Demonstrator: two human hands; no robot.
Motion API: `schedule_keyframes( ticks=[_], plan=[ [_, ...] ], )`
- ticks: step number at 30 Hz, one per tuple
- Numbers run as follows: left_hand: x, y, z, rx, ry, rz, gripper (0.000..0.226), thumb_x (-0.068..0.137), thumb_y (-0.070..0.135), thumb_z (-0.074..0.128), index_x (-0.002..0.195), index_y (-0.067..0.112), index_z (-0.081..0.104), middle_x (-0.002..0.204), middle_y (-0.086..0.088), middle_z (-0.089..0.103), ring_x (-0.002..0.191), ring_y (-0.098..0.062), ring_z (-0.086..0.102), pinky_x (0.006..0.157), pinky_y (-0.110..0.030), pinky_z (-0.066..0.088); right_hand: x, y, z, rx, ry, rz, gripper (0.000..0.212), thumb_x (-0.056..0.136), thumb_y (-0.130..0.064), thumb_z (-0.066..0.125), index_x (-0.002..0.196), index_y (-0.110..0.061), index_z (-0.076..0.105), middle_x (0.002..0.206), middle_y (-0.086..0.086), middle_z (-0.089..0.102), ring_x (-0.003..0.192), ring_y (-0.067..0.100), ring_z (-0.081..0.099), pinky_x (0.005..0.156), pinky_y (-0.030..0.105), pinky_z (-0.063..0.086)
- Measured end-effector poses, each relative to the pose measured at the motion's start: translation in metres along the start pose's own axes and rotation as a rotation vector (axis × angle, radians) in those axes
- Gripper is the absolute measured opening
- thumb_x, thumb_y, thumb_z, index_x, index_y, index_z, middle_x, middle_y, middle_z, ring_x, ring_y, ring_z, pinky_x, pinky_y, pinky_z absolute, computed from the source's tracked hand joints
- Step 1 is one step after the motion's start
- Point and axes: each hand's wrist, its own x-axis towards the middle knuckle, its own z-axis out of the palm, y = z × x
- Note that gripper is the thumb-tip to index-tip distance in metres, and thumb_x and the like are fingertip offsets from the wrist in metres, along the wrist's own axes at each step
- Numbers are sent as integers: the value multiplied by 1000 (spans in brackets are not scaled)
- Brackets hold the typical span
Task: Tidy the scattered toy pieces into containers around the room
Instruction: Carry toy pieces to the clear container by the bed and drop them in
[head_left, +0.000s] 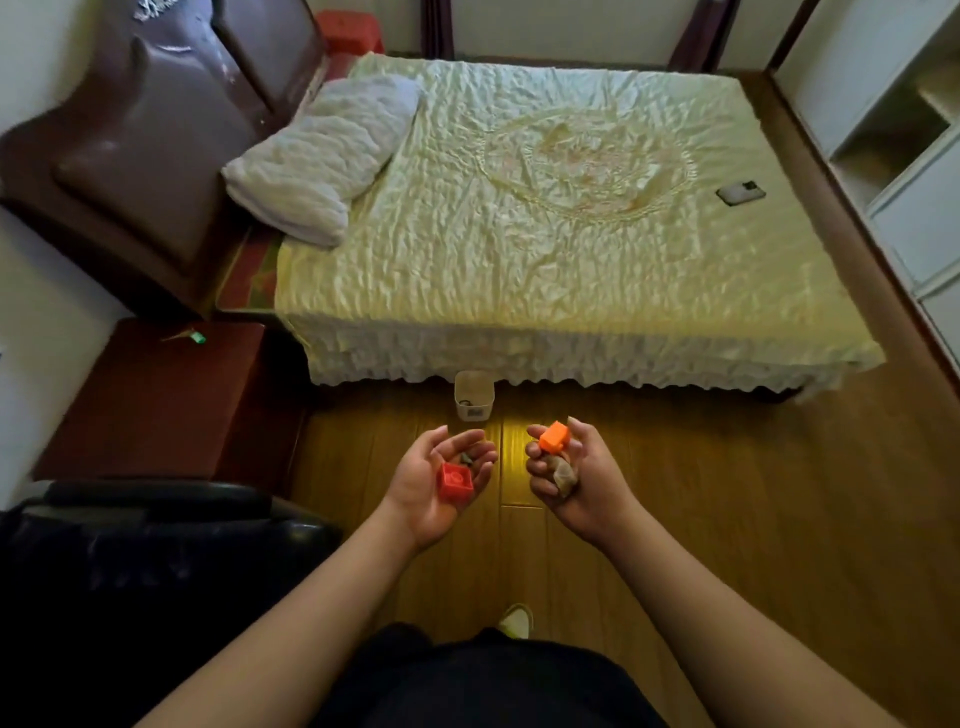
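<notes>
My left hand (431, 486) is palm up over the wooden floor, cupping a red toy block (455, 482) and a small dark piece (466, 458). My right hand (579, 475) is also palm up, with an orange toy block (555, 436) at its fingertips and a tan piece (565, 477) in its curled fingers. A small white container (472, 397) stands on the floor just beyond both hands, against the bed skirt, with something dark inside.
A bed (545, 234) with a cream cover fills the middle, with a pillow (327, 156) and a phone (740, 193) on it. A dark red nightstand (171, 400) holds a small green item (197, 338). A dark suitcase (130, 571) stands at left, white shelves (893, 130) at right.
</notes>
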Motion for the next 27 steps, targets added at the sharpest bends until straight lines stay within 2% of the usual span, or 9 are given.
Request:
schedule_keyframes(
  ticks=[6, 11, 14, 18, 20, 24, 27],
  plan=[
    [52, 44, 24, -12, 6, 20, 40, 98, 34, 41, 104, 2, 63, 86, -15, 68, 78, -24, 66, 62, -27, 54, 59, -44, 25, -64, -8, 42, 48, 99, -43, 36, 118, -2, 53, 73, 8, 55, 57, 14, 46, 40, 20, 31],
    [105, 96, 25, -50, -10, 34, 43, 99, 34, 41, 112, 0, 62, 91, -17, 68, 78, -25, 67, 63, -30, 55, 126, -77, 52, -91, 46, 56, 49, 100, -41, 35, 119, 1, 53, 69, 8, 53, 52, 12, 43, 36, 19, 30],
    [144, 135, 26, -3, 0, 28, 40, 99, 34, 41, 107, 1, 64, 85, -13, 67, 72, -21, 65, 60, -27, 50, 171, -95, 73, -117, 85, 59, 49, 100, -42, 36, 118, 1, 53, 67, 7, 51, 50, 12, 41, 37, 19, 26],
    [196, 184, 36, 269, 61, 53, 28, 99, 26, 44, 99, 4, 62, 60, -1, 48, 49, -12, 44, 44, -22, 32, 225, -115, 104, -153, 129, 61, 49, 100, -44, 38, 112, 1, 55, 64, 5, 47, 46, 10, 39, 34, 19, 26],
    [217, 204, 42, 452, 31, 90, 24, 99, 24, 46, 98, 5, 61, 54, 2, 40, 46, -11, 37, 43, -23, 26, 250, -123, 116, -182, 135, 59, 51, 99, -45, 40, 112, 1, 56, 63, 5, 46, 45, 10, 40, 34, 20, 28],
    [243, 238, 61, 731, -89, 169, 26, 96, 32, 54, 115, 15, 62, 58, 0, 42, 48, -12, 39, 44, -23, 34, 287, -135, 130, -251, 104, 78, 52, 97, -50, 42, 102, -2, 61, 58, 3, 40, 44, 11, 38, 36, 21, 32],
    [262, 251, 72, 863, -142, 187, 30, 90, 40, 62, 117, 26, 63, 74, -11, 50, 51, -12, 43, 46, -25, 35, 305, -147, 134, -362, 105, 91, 49, 93, -53, 45, 87, -7, 60, 56, 1, 41, 43, 10, 38, 37, 21, 31]
  ],
)
